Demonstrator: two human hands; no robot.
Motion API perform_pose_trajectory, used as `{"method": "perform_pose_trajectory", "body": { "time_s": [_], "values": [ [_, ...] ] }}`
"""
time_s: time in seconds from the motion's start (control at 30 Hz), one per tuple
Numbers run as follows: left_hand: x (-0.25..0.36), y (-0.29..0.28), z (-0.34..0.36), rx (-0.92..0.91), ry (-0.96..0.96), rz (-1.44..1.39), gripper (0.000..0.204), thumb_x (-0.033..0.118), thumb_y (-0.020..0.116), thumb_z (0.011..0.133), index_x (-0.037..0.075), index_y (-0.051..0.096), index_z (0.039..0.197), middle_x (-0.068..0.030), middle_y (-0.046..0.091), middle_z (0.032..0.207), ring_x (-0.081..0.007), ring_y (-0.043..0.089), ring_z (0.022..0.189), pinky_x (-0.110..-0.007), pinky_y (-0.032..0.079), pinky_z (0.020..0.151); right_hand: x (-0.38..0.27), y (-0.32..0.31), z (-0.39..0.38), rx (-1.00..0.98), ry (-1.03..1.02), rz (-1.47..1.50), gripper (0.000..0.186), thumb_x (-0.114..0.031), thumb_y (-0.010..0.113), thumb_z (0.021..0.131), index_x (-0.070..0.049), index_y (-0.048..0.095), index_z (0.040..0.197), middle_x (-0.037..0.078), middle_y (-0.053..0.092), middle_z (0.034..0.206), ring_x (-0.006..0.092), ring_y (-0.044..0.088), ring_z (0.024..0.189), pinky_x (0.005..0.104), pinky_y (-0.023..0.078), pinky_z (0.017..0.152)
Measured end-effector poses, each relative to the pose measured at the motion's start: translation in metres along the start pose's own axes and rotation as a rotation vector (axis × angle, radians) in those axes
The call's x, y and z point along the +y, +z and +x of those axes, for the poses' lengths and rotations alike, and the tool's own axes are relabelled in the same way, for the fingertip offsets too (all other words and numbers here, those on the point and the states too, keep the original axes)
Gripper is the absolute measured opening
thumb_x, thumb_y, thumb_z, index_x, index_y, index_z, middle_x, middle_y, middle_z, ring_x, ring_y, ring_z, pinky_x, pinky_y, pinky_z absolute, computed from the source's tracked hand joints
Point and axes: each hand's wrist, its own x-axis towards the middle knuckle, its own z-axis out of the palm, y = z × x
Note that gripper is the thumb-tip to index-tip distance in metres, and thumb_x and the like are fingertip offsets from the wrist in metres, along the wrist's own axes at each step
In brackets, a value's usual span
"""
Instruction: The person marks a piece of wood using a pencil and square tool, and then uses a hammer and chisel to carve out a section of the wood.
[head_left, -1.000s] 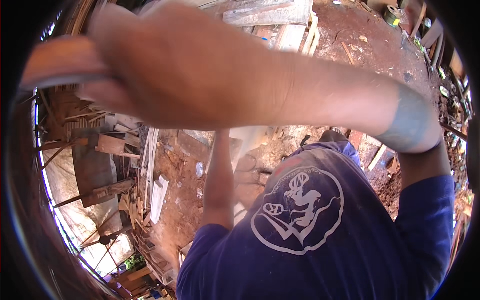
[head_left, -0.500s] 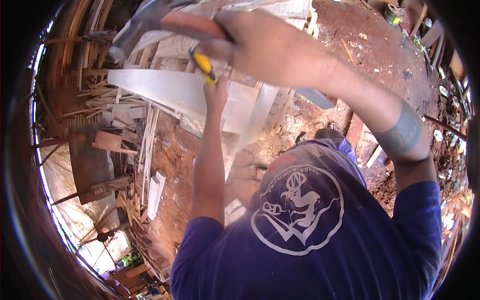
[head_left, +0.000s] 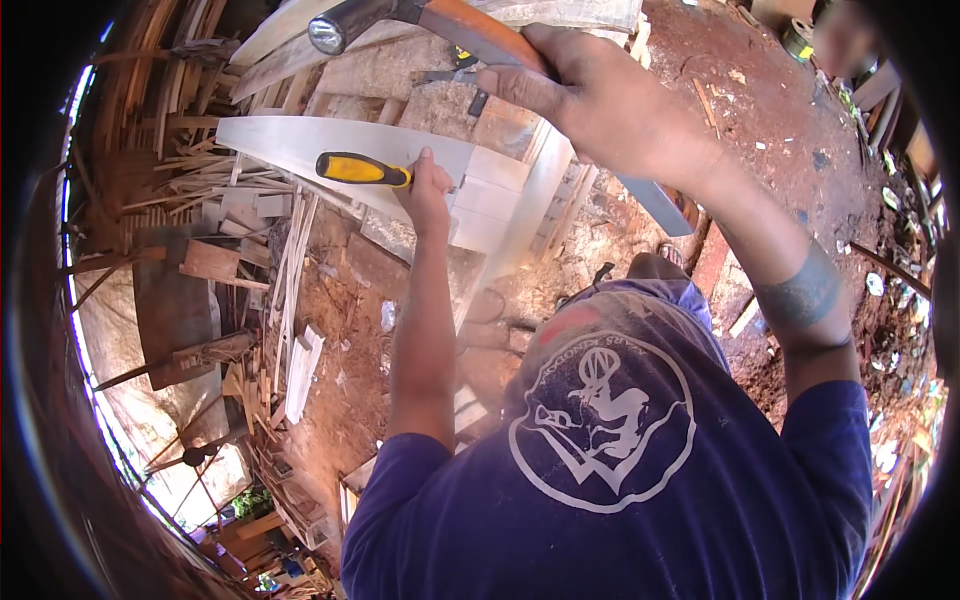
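My left hand (head_left: 428, 192) is closed around a chisel with a yellow and black handle (head_left: 362, 169), tilted so the handle points left; its blade is mostly hidden. The hand rests at a pale, planed board (head_left: 330, 140), near joint lines and a small dark notch. Above and to the right, my right hand (head_left: 620, 105) grips a hammer by its orange-brown handle (head_left: 480, 32). The hammer's round metal face (head_left: 327, 35) is raised over the far boards, apart from the chisel.
A grey strip (head_left: 657, 205) juts out beyond my right wrist. A black and yellow tool (head_left: 464, 57) lies past the board. Scrap sticks (head_left: 225, 180) are heaped at left, and a white offcut (head_left: 304, 372) lies on the dusty ground. A tin (head_left: 798, 40) stands far right.
The chisel has swung from steep to nearly flat, its handle now pointing left. My right hand and the hammer have shifted right, and the hammer head has risen in view.
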Motion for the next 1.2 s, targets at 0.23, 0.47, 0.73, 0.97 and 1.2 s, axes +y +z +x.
{"method": "perform_pose_trajectory", "body": {
  "time_s": [0.23,0.47,0.73,0.97,1.2],
  "values": [
    [-0.007,-0.002,0.0,0.007,-0.017,0.023,0.054,0.017,0.059,0.101,0.014,0.03,0.056,0.0033,0.034,0.049,-0.0094,0.029,0.044,-0.03,0.029,0.047,0.006,0.002,0.002,0.047,-0.059,-0.022,0.046,-0.039,0.062,0.099,0.005,0.068,0.112,0.025,0.069,0.085,0.0378,0.071,0.086,0.0454,0.053,0.081],
    [-0.007,-0.002,0.0,-0.011,-0.021,0.027,0.055,0.017,0.059,0.101,0.015,0.028,0.057,0.0035,0.034,0.049,-0.0091,0.028,0.045,-0.03,0.03,0.048,0.007,0.004,0.002,0.015,-0.056,-0.074,0.046,-0.039,0.061,0.099,0.004,0.067,0.112,0.027,0.07,0.088,0.0398,0.071,0.09,0.0462,0.054,0.085],
    [-0.008,-0.002,0.0,0.003,-0.007,-0.029,0.052,0.019,0.059,0.103,0.013,0.031,0.059,0.0039,0.032,0.051,-0.0093,0.027,0.047,-0.03,0.027,0.049,-0.007,0.007,0.011,0.089,-0.267,-0.176,0.047,-0.041,0.063,0.098,0.003,0.066,0.115,0.023,0.064,0.077,0.0333,0.068,0.073,0.0433,0.051,0.071],
    [-0.008,-0.003,0.003,-0.027,0.045,-0.008,0.052,0.021,0.058,0.103,0.013,0.031,0.059,0.0041,0.032,0.052,-0.0088,0.027,0.047,-0.031,0.026,0.048,-0.094,-0.03,0.02,-0.397,0.264,-0.109,0.033,-0.025,0.056,0.101,0.007,0.055,0.103,0.023,0.067,0.076,0.0337,0.071,0.073,0.0457,0.056,0.065],
    [-0.006,-0.002,0.001,0.0,-0.007,0.003,0.053,0.021,0.057,0.104,0.013,0.031,0.059,0.0033,0.033,0.051,-0.0093,0.028,0.047,-0.03,0.028,0.048,-0.016,0.011,0.017,-0.002,-0.219,-0.157,0.045,-0.038,0.064,0.098,0.003,0.065,0.116,0.025,0.069,0.086,0.038,0.071,0.084,0.0456,0.054,0.078]
  ]
}}
